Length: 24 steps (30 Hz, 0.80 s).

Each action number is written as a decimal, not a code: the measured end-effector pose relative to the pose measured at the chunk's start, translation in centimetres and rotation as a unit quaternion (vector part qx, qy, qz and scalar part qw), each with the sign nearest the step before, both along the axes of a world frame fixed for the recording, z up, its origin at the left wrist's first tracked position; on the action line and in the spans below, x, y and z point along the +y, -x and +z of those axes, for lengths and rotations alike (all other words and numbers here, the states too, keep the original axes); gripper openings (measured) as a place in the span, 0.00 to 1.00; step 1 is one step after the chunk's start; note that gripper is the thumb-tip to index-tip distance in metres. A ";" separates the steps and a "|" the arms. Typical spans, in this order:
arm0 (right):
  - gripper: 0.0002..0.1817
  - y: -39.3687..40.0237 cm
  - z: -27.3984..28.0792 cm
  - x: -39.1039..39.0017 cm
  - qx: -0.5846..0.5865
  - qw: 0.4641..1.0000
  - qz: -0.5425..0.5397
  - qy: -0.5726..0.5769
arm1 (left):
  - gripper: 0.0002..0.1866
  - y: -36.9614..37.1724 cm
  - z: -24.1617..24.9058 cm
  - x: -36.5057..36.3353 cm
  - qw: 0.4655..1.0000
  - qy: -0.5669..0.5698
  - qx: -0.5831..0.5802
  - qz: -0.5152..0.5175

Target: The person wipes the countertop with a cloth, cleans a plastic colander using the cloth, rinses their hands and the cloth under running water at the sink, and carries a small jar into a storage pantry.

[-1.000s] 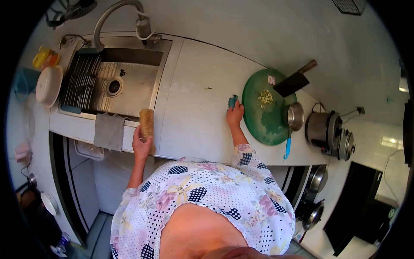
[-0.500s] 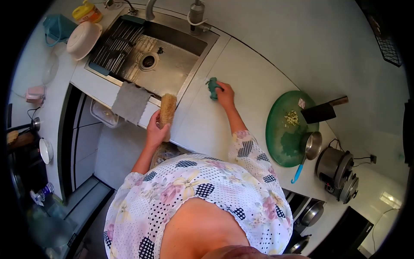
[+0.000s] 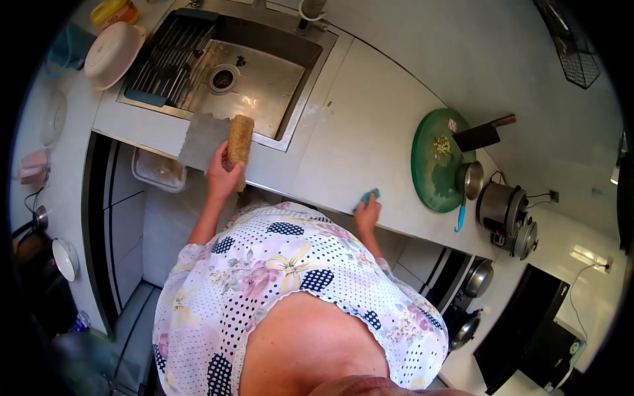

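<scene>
My left hand (image 3: 223, 173) is wrapped round a tan, rough-textured cylinder that looks like a dried loofah (image 3: 239, 140). It is held upright at the counter's front edge, before the sink (image 3: 277, 143). Beside that hand a grey cloth (image 3: 203, 140) hangs over the edge. Farther right, my right hand (image 3: 368, 214) grips a bunched green cloth (image 3: 372, 195) at the front edge of the white counter (image 3: 350, 145). A small green scrap (image 3: 329, 103) lies on the counter near the sink.
On the right, a round green cutting board (image 3: 429, 175) bears chopped pale bits (image 3: 442, 146), a cleaver (image 3: 477, 138) and a blue-handled ladle (image 3: 473, 179). Behind it stands an electric cooker (image 3: 496, 206). A drying rack (image 3: 173, 56) spans the sink's left side, beside an upturned pink basin (image 3: 113, 55).
My right hand has drawn the green cloth from near the sink back and right to the counter's front edge. My left hand still holds the loofah. The view has shifted somewhat.
</scene>
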State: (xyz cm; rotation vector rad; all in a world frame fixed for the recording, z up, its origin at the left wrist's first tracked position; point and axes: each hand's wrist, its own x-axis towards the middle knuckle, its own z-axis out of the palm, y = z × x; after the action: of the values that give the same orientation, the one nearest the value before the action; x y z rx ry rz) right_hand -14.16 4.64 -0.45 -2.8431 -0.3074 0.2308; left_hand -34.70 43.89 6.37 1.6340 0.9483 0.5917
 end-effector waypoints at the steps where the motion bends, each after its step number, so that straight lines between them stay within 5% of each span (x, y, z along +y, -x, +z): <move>1: 0.27 1.5 -0.3 2.3 -0.015 0.999 0.027 -0.032 | 0.33 0.7 -0.3 0.6 1.000 -0.001 -0.014 -0.003; 9: 0.18 -0.5 -1.6 27.0 -0.056 0.973 0.194 -0.111 | 0.33 4.1 -0.4 4.6 0.998 0.052 -0.014 -0.025; 13: 0.18 -1.9 0.0 34.1 0.029 0.948 0.218 -0.231 | 0.33 4.8 -0.7 6.1 0.998 0.026 -0.012 -0.050; 18: 0.18 -2.4 0.6 30.9 0.120 0.882 0.049 -0.453 | 0.33 5.0 -0.8 7.6 0.998 0.041 -0.008 -0.048; 21: 0.18 -3.8 3.2 23.3 0.127 0.878 -0.081 -0.454 | 0.33 5.1 -3.1 9.3 0.999 0.020 -0.027 -0.032; 24: 0.19 -7.0 0.6 13.6 -0.009 0.910 -0.139 -0.391 | 0.33 5.7 -3.4 11.8 0.999 -0.031 0.017 -0.013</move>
State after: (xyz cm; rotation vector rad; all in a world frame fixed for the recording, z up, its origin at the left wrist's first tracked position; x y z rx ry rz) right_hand -7.19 18.26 0.10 -2.0532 0.0178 0.0074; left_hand -40.43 55.72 2.99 1.7137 0.9414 0.5826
